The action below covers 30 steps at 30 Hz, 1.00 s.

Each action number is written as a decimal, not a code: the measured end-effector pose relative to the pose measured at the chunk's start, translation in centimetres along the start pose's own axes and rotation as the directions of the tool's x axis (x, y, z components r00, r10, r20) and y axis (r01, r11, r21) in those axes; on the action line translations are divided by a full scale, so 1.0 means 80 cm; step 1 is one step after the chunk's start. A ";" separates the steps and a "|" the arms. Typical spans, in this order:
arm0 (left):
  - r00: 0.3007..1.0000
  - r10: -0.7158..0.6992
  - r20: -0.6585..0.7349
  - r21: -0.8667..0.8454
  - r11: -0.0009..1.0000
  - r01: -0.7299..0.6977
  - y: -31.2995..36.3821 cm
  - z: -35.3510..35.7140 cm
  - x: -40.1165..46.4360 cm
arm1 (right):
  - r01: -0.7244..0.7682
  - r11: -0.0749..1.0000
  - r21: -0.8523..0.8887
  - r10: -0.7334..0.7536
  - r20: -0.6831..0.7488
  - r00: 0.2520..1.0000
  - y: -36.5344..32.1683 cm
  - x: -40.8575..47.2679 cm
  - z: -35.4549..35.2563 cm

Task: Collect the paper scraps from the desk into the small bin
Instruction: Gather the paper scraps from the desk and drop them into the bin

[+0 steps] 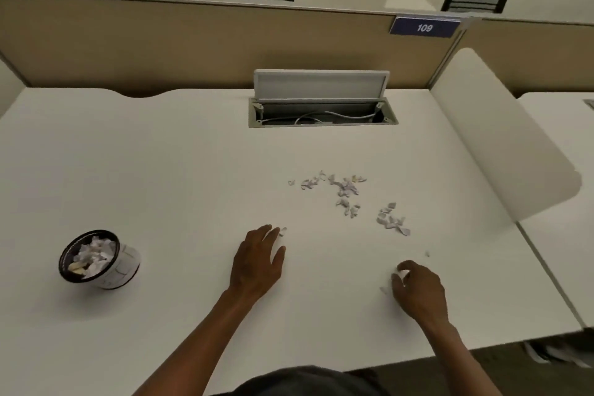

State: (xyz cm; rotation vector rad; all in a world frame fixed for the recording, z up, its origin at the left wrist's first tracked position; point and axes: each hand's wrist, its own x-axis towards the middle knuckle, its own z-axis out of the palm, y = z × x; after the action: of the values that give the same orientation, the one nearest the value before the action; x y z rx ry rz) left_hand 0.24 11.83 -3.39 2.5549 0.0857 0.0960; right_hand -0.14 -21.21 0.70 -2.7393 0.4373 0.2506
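Note:
Several small pale paper scraps [345, 188] lie scattered on the white desk [160, 170] right of centre, with a second cluster of scraps [392, 219] nearer the right side. A small round bin [99, 259] with a dark rim stands at the front left, holding crumpled paper. My left hand [258, 262] lies flat on the desk, fingers apart, its fingertips touching one scrap [283, 231]. My right hand [418, 291] is curled on the desk, pinching a white scrap [402, 274] between thumb and fingers. A loose scrap [384, 290] lies just left of it.
An open cable hatch [321, 114] with its lid raised sits at the back of the desk. A beige partition [193, 48] bearing a blue 109 sign [424, 27] runs behind. A white side divider [501, 138] bounds the right. A tiny scrap [427, 254] lies nearby.

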 end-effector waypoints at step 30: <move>0.968 0.228 0.105 0.016 0.973 -0.231 0.051 0.071 -0.002 | 0.310 0.950 0.045 -0.308 -0.045 0.950 -0.004 0.058 0.009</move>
State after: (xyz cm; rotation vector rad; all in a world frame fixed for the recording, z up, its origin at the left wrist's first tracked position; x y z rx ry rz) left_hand 0.70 5.30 -5.86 2.5830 -0.2506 0.0526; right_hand 4.20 -21.87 -0.93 -2.7149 0.0187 0.1051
